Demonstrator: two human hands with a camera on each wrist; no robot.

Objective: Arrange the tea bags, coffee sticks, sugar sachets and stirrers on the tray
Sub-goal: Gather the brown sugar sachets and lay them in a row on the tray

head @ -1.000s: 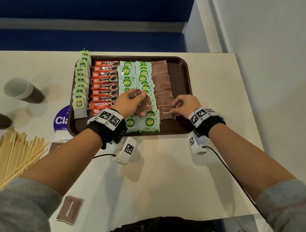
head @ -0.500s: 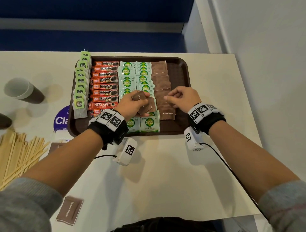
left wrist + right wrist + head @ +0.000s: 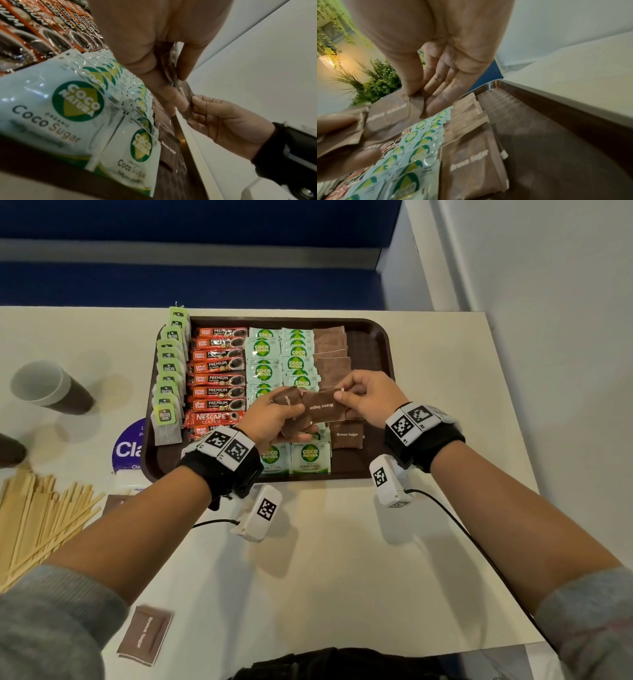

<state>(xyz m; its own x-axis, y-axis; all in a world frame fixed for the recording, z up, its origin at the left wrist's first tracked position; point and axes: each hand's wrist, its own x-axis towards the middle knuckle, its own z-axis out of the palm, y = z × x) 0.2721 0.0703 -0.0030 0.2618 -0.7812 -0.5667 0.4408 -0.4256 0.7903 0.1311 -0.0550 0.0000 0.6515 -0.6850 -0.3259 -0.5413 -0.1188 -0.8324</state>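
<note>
A brown tray (image 3: 380,350) holds rows of tea bags (image 3: 168,392), red coffee sticks (image 3: 219,378), green Coco Natura sugar sachets (image 3: 263,371) and brown sugar sachets (image 3: 330,361). Above the tray's middle my left hand (image 3: 274,419) grips a small stack of brown sugar sachets (image 3: 291,405). My right hand (image 3: 366,398) pinches the right end of the top brown sachet (image 3: 323,407), which my left hand holds at its other end. The right wrist view shows that pinched sachet (image 3: 388,116) over the brown sachet row (image 3: 471,166). Wooden stirrers (image 3: 37,522) lie off the tray at the left.
A paper cup (image 3: 44,386) stands on the table to the left of the tray. One brown sachet (image 3: 144,635) lies near the table's front edge, another (image 3: 118,501) by the stirrers. A blue round sticker (image 3: 128,446) sits partly under the tray. A wall borders the right.
My right hand left the laid brown sachet at the row's near end, rose toward the left hand and took hold of the top sachet of the stack held there.
</note>
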